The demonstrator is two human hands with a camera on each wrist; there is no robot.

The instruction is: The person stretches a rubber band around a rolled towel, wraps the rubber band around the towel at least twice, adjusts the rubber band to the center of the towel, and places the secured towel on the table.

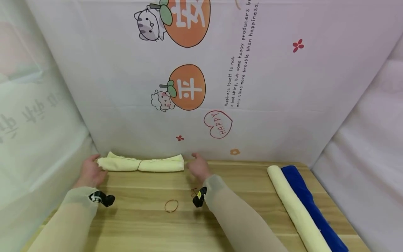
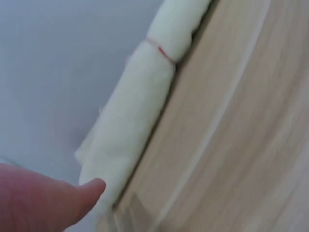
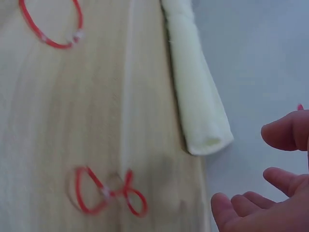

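Observation:
A pale yellow rolled towel (image 1: 160, 165), cinched at its middle by a thin red band (image 2: 160, 50), lies along the table's back edge. My left hand (image 1: 91, 171) is at its left end, fingers loosely spread; the thumb (image 2: 72, 200) overlaps the towel's end in the left wrist view. Just off the right end, my right hand (image 1: 199, 167) holds nothing, its relaxed fingers (image 3: 224, 210) apart from the towel. Nearer me on the table lie a red elastic loop (image 1: 171, 211) and a twisted red elastic (image 3: 104, 193), the latter partly behind the right wrist camera in the head view.
On the right side of the wooden table (image 1: 138, 227) a second pale yellow rolled towel (image 1: 296, 206) lies beside a blue rolled towel (image 1: 315, 210). A white printed cloth (image 1: 267, 133) rises behind the table, with white cloth walls at both sides.

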